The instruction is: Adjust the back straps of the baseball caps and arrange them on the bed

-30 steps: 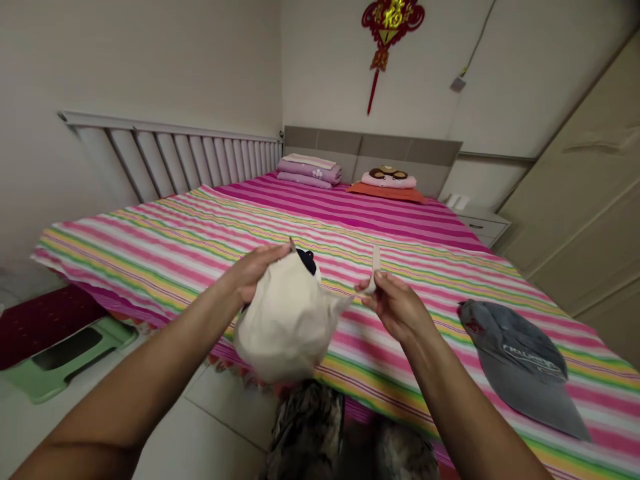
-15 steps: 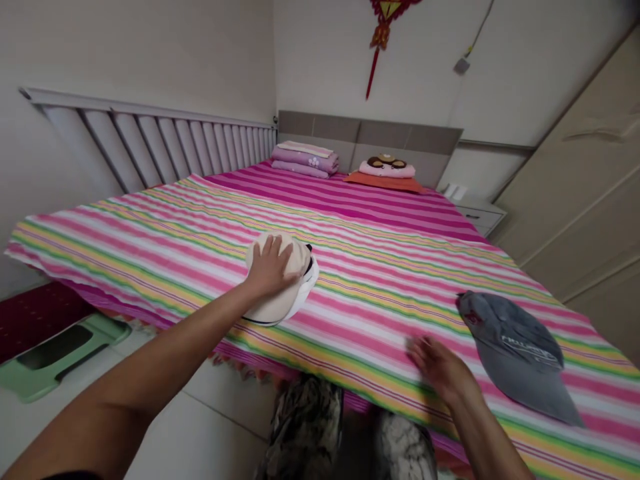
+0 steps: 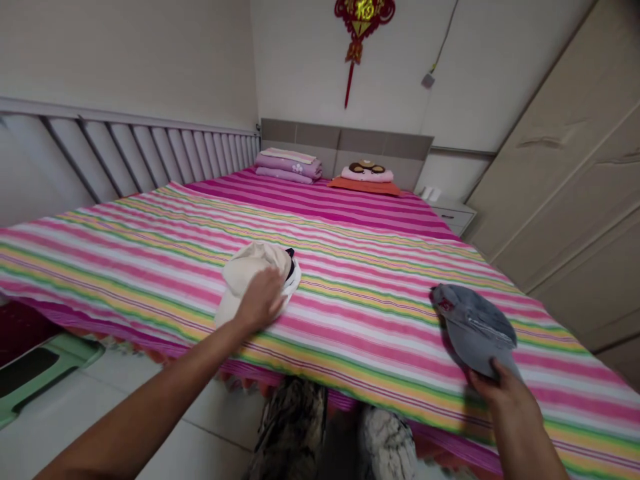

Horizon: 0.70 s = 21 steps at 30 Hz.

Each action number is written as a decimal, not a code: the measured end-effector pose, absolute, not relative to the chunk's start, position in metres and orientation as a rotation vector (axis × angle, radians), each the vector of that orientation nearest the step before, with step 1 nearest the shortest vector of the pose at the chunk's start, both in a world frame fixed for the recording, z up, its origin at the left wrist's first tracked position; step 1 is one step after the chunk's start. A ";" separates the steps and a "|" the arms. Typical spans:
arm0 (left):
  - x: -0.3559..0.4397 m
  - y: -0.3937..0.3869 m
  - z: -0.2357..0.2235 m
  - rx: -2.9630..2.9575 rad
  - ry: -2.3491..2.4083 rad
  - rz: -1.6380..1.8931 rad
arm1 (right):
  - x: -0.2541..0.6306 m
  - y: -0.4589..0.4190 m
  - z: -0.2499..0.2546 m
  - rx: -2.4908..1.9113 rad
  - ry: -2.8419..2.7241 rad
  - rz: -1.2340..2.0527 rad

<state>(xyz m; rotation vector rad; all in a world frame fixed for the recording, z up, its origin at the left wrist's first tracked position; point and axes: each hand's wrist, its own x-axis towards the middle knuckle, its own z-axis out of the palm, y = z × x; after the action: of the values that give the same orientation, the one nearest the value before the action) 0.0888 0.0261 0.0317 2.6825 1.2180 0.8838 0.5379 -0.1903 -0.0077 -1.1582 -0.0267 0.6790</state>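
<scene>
Left hand (image 3: 260, 301) cupped over a cream cap (image 3: 250, 270), right hand (image 3: 500, 393) gripping a gray cap (image 3: 475, 325)

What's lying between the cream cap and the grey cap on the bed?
Only the striped bedspread lies between the cream cap and the grey cap, as the head view shows.

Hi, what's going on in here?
A person is handling two caps with bare hands at a bed covered by a striped sheet. Their left hand is on a cream cap, and their right hand has hold of the brim of a grey cap. The caps are well apart on the sheet. Folded bedding and a small pillow sit at the far end.
</scene>
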 end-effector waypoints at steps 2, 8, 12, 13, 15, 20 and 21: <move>0.106 -0.006 0.014 2.383 0.981 0.866 | 0.523 -0.182 0.001 -1.145 0.035 0.697; 0.165 -0.056 0.013 0.956 0.586 0.631 | 0.417 -0.189 0.010 -1.049 0.017 1.082; 0.174 -0.047 0.044 0.586 0.309 0.623 | 0.356 -0.214 0.000 -1.026 -0.276 1.291; 0.173 -0.045 0.048 0.565 0.265 0.662 | 0.348 -0.220 -0.003 -1.028 -0.311 1.317; 0.168 -0.046 0.049 0.544 0.225 0.706 | 0.340 -0.230 -0.007 -1.037 -0.355 1.349; 0.164 -0.065 0.030 0.573 0.243 0.558 | 0.338 -0.237 0.000 -1.082 -0.405 1.414; 0.166 -0.068 0.026 0.592 0.255 0.560 | 0.338 -0.236 0.003 -1.083 -0.415 1.415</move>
<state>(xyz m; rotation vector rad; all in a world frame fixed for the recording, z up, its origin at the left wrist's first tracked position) 0.1656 -0.0684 0.0262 0.5924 0.2547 0.5598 0.3375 -0.2362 0.0027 -1.0834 -0.4151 1.4150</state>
